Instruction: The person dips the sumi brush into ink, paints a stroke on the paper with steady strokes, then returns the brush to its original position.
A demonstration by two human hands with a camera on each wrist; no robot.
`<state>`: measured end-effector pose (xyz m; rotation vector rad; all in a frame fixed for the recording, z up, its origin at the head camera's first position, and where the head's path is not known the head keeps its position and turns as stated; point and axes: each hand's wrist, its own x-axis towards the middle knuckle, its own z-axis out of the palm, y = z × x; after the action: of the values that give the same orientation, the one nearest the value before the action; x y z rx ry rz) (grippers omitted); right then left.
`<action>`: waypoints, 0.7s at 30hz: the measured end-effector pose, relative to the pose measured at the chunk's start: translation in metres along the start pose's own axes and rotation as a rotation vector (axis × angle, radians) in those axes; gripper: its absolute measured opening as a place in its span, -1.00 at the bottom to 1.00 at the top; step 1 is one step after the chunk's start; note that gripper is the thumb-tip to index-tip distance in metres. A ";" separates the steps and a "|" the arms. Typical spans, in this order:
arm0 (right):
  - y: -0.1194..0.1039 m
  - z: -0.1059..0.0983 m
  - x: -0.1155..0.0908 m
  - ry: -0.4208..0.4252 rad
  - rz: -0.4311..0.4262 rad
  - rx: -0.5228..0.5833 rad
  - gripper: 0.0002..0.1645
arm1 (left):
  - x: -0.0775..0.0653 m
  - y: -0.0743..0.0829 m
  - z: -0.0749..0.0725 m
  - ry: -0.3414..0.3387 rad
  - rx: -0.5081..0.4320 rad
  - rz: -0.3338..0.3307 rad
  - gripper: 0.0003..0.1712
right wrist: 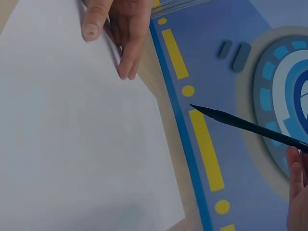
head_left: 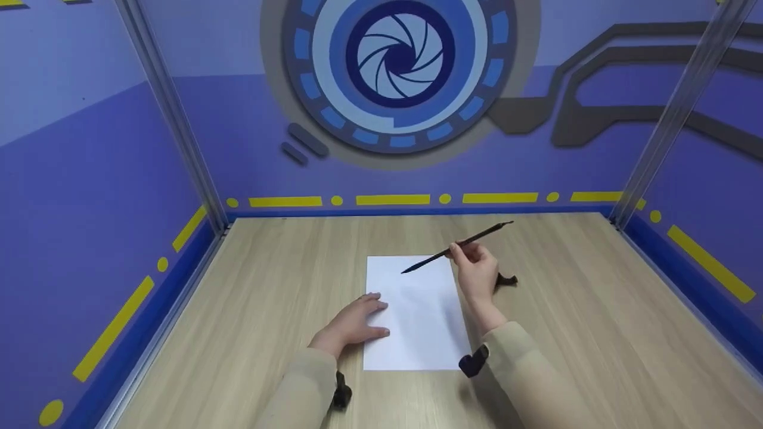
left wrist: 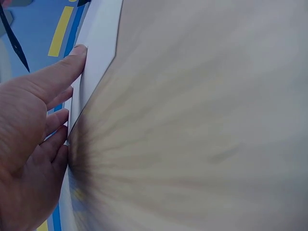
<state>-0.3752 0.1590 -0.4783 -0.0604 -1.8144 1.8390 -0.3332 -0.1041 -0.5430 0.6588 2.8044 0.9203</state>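
A white sheet of paper (head_left: 417, 333) lies on the wooden table. At its left edge my left hand (head_left: 353, 320) rests with fingers and thumb extended onto it; in the left wrist view that hand (left wrist: 33, 115) shows from the side. My right hand (head_left: 478, 277) pinches a black calligraphy brush (head_left: 430, 260) near its middle, above the sheet's upper right. Its pointed tip slants down to the left, apart from the paper; the right wrist view shows the brush (right wrist: 250, 126) tip closely, with the right fingers (right wrist: 296, 183) at the frame's edge.
A small dark object (head_left: 508, 280) sits just right of my right hand, partly hidden by it. Blue-purple panels (head_left: 238, 143) with yellow marks enclose the wooden table (head_left: 256, 286) at the back and sides, joined by metal posts (head_left: 179, 119).
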 end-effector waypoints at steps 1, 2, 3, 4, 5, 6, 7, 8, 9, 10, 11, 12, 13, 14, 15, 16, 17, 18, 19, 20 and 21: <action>0.002 0.002 -0.001 -0.002 -0.005 -0.007 -0.79 | 0.000 0.000 0.000 -0.001 0.001 -0.001 -0.31; 0.003 0.004 -0.003 -0.003 -0.011 -0.017 -0.79 | 0.000 0.000 0.000 -0.001 0.004 0.000 -0.31; 0.004 0.006 -0.004 -0.006 -0.014 -0.028 -0.80 | 0.000 0.000 0.000 -0.002 0.006 -0.001 -0.31; 0.006 0.008 -0.006 -0.007 -0.020 -0.037 -0.80 | 0.000 0.000 0.000 -0.001 0.006 -0.001 -0.31; 0.003 0.010 -0.009 -0.008 -0.020 -0.058 -0.80 | 0.000 0.000 0.001 0.000 0.009 0.000 -0.31; 0.004 0.011 -0.010 -0.008 -0.027 -0.072 -0.80 | 0.000 0.000 0.001 0.001 0.009 0.000 -0.31; 0.005 0.013 -0.012 -0.011 -0.034 -0.086 -0.81 | 0.000 0.000 0.001 0.003 0.011 -0.001 -0.31; 0.007 0.014 -0.013 -0.017 -0.044 -0.098 -0.82 | 0.000 0.000 0.001 0.004 0.010 -0.002 -0.31; 0.008 0.016 -0.015 -0.022 -0.049 -0.107 -0.83 | 0.000 0.000 0.001 0.005 0.007 -0.003 -0.31; 0.009 0.017 -0.016 -0.028 -0.051 -0.115 -0.84 | 0.000 0.000 0.001 0.007 0.008 -0.001 -0.30; 0.011 0.018 -0.017 -0.032 -0.053 -0.126 -0.84 | 0.000 0.000 0.001 0.007 0.010 0.000 -0.30; 0.016 0.019 -0.017 -0.038 -0.057 -0.126 -0.85 | 0.001 0.000 0.001 0.007 0.009 0.000 -0.31; 0.017 0.019 -0.018 -0.044 -0.053 -0.132 -0.86 | 0.001 0.000 0.002 0.007 0.012 0.002 -0.31; 0.018 0.020 -0.019 -0.048 -0.047 -0.142 -0.86 | 0.001 0.000 0.002 0.006 0.011 0.003 -0.31; 0.018 0.020 -0.020 -0.051 -0.041 -0.150 -0.86 | 0.001 0.000 0.002 0.006 0.012 0.004 -0.31; 0.020 0.021 -0.020 -0.055 -0.035 -0.154 -0.86 | 0.001 -0.001 0.002 0.006 0.012 0.004 -0.31; 0.020 0.021 -0.021 -0.057 -0.032 -0.157 -0.86 | 0.001 -0.001 0.002 0.006 0.009 0.002 -0.31; 0.021 0.021 -0.021 -0.061 -0.031 -0.162 -0.85 | 0.001 -0.001 0.001 0.005 0.006 0.000 -0.31; 0.022 0.022 -0.022 -0.063 -0.031 -0.164 -0.86 | 0.001 0.000 0.001 0.005 0.005 0.000 -0.31; 0.023 0.022 -0.022 -0.067 -0.034 -0.168 -0.85 | 0.001 -0.001 0.001 0.004 0.004 0.000 -0.31; 0.024 0.023 -0.022 -0.070 -0.037 -0.167 -0.86 | 0.001 -0.001 0.001 0.005 0.004 0.004 -0.31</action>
<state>-0.3737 0.1307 -0.5061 -0.0249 -2.0008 1.6809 -0.3343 -0.1037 -0.5442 0.6644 2.8118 0.9183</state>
